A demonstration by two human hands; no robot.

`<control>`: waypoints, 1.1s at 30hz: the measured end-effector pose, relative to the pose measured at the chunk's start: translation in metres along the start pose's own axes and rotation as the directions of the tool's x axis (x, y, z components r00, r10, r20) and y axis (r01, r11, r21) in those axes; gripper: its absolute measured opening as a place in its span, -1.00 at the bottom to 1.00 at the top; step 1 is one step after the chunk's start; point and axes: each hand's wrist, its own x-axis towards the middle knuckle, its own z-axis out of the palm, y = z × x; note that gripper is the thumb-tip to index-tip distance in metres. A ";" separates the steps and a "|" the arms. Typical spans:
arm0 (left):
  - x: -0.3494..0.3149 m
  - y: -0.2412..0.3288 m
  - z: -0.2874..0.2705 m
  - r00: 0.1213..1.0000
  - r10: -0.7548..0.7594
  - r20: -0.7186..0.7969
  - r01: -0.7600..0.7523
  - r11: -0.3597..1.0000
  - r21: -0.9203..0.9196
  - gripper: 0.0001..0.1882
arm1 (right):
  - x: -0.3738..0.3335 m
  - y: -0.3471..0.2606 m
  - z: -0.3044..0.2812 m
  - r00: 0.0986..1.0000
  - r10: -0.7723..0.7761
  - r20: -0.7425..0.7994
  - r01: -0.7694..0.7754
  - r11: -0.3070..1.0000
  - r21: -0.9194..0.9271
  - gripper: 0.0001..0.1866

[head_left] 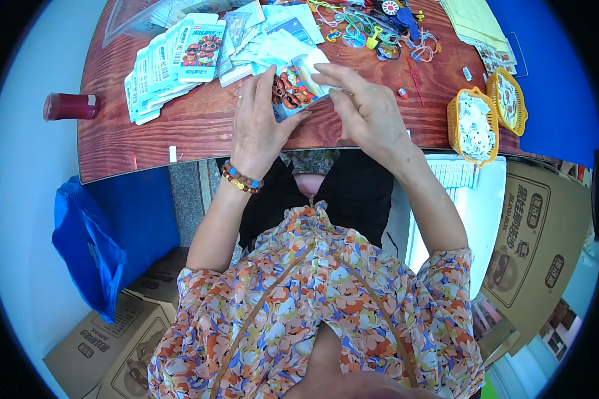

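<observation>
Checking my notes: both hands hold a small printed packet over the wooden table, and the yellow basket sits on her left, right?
Not quite. In the head view the left hand and right hand do hold the packet over the wooden table, but the yellow basket sits on her right.

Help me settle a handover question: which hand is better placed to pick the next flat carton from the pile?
Probably left. The left hand lies nearer the pile of flat cartons; the right hand is on the held carton's far side.
</observation>
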 end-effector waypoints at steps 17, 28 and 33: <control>0.000 -0.001 -0.005 1.000 -0.008 0.009 0.008 0.999 0.035 -0.14 | 0.035 0.073 -0.057 0.947 0.293 -0.128 -0.317 0.913 -0.256 -0.71; -0.006 0.003 -0.003 0.996 -0.033 0.084 0.036 0.999 -0.026 -0.14 | 0.042 0.116 -0.067 0.996 0.076 0.036 -0.023 0.656 -0.754 -0.82; 0.000 0.006 0.003 0.998 0.012 0.060 -0.013 1.000 0.009 -0.16 | 0.033 0.095 -0.071 0.997 -0.025 -0.069 -0.026 0.765 -0.643 -0.81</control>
